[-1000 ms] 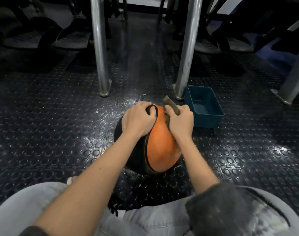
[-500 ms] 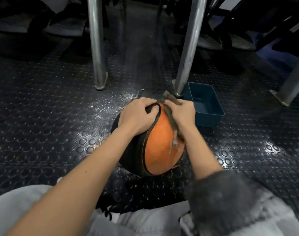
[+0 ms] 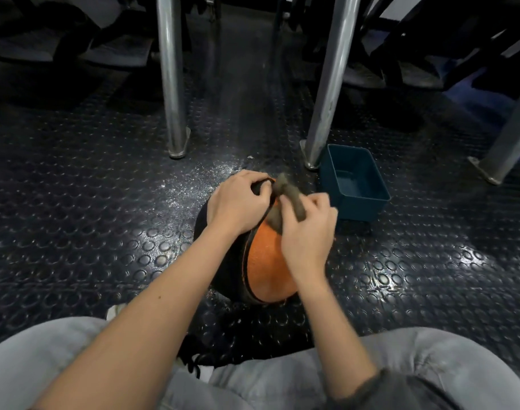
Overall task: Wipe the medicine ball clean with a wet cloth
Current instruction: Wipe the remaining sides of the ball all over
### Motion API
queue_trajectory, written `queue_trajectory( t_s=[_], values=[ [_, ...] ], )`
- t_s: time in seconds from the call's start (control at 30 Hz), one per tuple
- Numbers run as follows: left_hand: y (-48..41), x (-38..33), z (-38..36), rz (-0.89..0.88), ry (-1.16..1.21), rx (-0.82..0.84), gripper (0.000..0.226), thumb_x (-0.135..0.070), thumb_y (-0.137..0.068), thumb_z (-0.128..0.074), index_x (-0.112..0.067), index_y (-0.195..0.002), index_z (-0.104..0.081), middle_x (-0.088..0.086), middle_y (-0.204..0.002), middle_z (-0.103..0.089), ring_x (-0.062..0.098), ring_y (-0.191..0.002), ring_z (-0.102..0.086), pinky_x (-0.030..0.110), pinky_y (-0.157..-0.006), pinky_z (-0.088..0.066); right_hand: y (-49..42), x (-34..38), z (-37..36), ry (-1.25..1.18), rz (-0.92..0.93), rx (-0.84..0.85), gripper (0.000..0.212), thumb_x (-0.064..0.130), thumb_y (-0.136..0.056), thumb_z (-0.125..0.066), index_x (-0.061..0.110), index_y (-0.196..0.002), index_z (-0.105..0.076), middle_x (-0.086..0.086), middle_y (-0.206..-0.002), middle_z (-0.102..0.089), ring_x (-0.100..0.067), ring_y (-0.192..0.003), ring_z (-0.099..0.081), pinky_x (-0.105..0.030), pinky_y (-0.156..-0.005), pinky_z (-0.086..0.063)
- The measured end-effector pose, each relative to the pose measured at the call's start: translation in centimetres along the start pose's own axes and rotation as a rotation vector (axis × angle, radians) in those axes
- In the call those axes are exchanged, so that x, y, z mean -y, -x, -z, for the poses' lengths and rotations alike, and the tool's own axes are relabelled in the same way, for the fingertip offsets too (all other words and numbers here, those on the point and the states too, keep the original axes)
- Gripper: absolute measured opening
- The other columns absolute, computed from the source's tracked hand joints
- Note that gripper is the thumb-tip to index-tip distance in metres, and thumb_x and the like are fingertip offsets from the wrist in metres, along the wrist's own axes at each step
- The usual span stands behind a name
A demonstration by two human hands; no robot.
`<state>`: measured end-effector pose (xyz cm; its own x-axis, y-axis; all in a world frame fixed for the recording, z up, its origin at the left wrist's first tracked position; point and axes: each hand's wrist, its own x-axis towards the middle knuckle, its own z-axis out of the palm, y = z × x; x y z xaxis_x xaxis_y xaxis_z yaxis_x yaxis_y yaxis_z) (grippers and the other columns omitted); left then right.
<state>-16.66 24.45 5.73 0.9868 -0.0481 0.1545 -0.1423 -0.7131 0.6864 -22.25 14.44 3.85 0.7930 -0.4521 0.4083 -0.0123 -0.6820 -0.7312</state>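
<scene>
An orange and black medicine ball (image 3: 264, 270) sits on the studded black floor between my knees. My left hand (image 3: 238, 202) grips the ball's top left, fingers curled over its black strap. My right hand (image 3: 307, 232) holds a grey-brown cloth (image 3: 291, 199) bunched against the top of the orange panel. Part of the cloth sticks up past my fingers. The ball's far side is hidden by both hands.
A dark teal plastic tub (image 3: 356, 184) stands just right of the ball. Two metal frame legs (image 3: 171, 84) (image 3: 326, 93) rise behind it, and a third leg (image 3: 507, 149) at far right. White dust lies on the floor (image 3: 193, 184). My grey-trousered knees fill the bottom.
My right hand has drawn the cloth up to the ball's top, bunching it. The trailing end that hung down the orange panel is gone. My left hand keeps its grip.
</scene>
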Motion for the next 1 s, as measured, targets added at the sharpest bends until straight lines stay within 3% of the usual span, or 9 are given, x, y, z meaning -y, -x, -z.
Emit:
queue_trajectory(
  t_s=[0.17, 0.33, 0.43, 0.53, 0.6, 0.67, 0.77, 0.87, 1.0],
  values=[
    [0.1, 0.1, 0.6, 0.015, 0.021, 0.036, 0.031, -0.038, -0.094, -0.048, -0.032, -0.121, -0.061, -0.012, -0.13, -0.056, 0.014, -0.12, -0.05, 0.026, -0.089, -0.035, 5.5, -0.7, -0.5, 0.018, 0.218, -0.126, 0.026, 0.03, -0.09, -0.053, 0.016, -0.099, -0.072, 0.001, -0.093, -0.057, -0.016, -0.078, -0.039, -0.029, -0.07, -0.038],
    [-0.5, 0.4, 0.7, 0.072, 0.063, 0.057, 0.033, -0.038, -0.094, -0.046, -0.03, -0.122, -0.061, -0.008, -0.133, -0.055, 0.018, -0.123, -0.048, 0.032, -0.097, -0.037, 9.7, -3.0, -0.4, -0.001, 0.314, -0.059, 0.028, 0.023, -0.088, -0.055, 0.015, -0.11, -0.07, 0.0, -0.097, -0.057, -0.016, -0.081, -0.043, -0.031, -0.07, -0.043],
    [-0.9, 0.4, 0.7, 0.075, 0.051, 0.079, 0.034, -0.04, -0.095, -0.045, -0.029, -0.124, -0.059, -0.008, -0.134, -0.054, 0.018, -0.123, -0.047, 0.033, -0.096, -0.037, 10.7, -3.5, 0.3, -0.04, 0.294, 0.013, 0.026, 0.024, -0.086, -0.056, 0.016, -0.105, -0.071, 0.006, -0.094, -0.055, -0.013, -0.081, -0.042, -0.031, -0.07, -0.043],
    [-0.8, 0.1, 0.5, 0.065, 0.011, 0.064, 0.035, -0.042, -0.094, -0.045, -0.03, -0.124, -0.059, -0.007, -0.134, -0.053, 0.019, -0.124, -0.048, 0.034, -0.098, -0.037, 8.1, -1.4, 1.9, -0.142, 0.214, -0.047, 0.025, 0.032, -0.086, -0.055, 0.013, -0.091, -0.071, 0.006, -0.087, -0.05, -0.013, -0.081, -0.042, -0.03, -0.072, -0.04],
    [-1.0, -0.3, 0.2, 0.034, -0.005, 0.064, 0.035, -0.041, -0.095, -0.044, -0.029, -0.124, -0.059, -0.007, -0.134, -0.054, 0.02, -0.123, -0.049, 0.033, -0.098, -0.037, 3.9, 0.7, 2.4, -0.178, 0.121, -0.062, 0.031, 0.037, -0.087, -0.05, 0.013, -0.093, -0.069, 0.004, -0.091, -0.046, -0.012, -0.086, -0.04, -0.026, -0.077, -0.034],
    [-1.1, -0.9, -0.1, 0.025, -0.023, 0.074, 0.035, -0.04, -0.095, -0.044, -0.028, -0.123, -0.06, -0.006, -0.132, -0.055, 0.019, -0.121, -0.05, 0.031, -0.095, -0.037, 0.2, 1.5, 1.7, -0.038, 0.065, 0.061, 0.03, 0.033, -0.091, -0.047, 0.013, -0.102, -0.066, 0.0, -0.1, -0.042, -0.017, -0.095, -0.037, -0.028, -0.082, -0.032],
    [-1.4, -1.2, -0.2, 0.077, -0.037, 0.052, 0.033, -0.036, -0.092, -0.046, -0.031, -0.121, -0.06, -0.006, -0.13, -0.056, 0.02, -0.119, -0.051, 0.031, -0.092, -0.038, -0.6, 0.6, 0.5, 0.136, 0.178, 0.095, 0.034, 0.031, -0.091, -0.04, 0.013, -0.105, -0.066, -0.009, -0.102, -0.048, -0.027, -0.092, -0.041, -0.041, -0.08, -0.039],
    [-2.0, -0.6, -0.4, 0.07, 0.0, 0.071, 0.034, -0.039, -0.093, -0.046, -0.03, -0.122, -0.061, -0.006, -0.131, -0.057, 0.02, -0.119, -0.052, 0.032, -0.096, -0.039, 2.2, -1.2, 0.3, 0.118, 0.249, 0.01, 0.037, 0.029, -0.088, -0.041, 0.013, -0.11, -0.067, -0.006, -0.101, -0.049, -0.023, -0.086, -0.041, -0.036, -0.077, -0.04],
    [-2.4, -0.1, 0.0, 0.102, 0.015, 0.086, 0.036, -0.042, -0.095, -0.044, -0.029, -0.123, -0.061, -0.004, -0.133, -0.056, 0.022, -0.121, -0.05, 0.033, -0.097, -0.038, 7.6, -3.5, 0.7, 0.083, 0.285, 0.036, 0.04, 0.022, -0.087, -0.046, 0.013, -0.122, -0.062, 0.0, -0.108, -0.044, -0.018, -0.09, -0.039, -0.034, -0.084, -0.04]
  ],
)
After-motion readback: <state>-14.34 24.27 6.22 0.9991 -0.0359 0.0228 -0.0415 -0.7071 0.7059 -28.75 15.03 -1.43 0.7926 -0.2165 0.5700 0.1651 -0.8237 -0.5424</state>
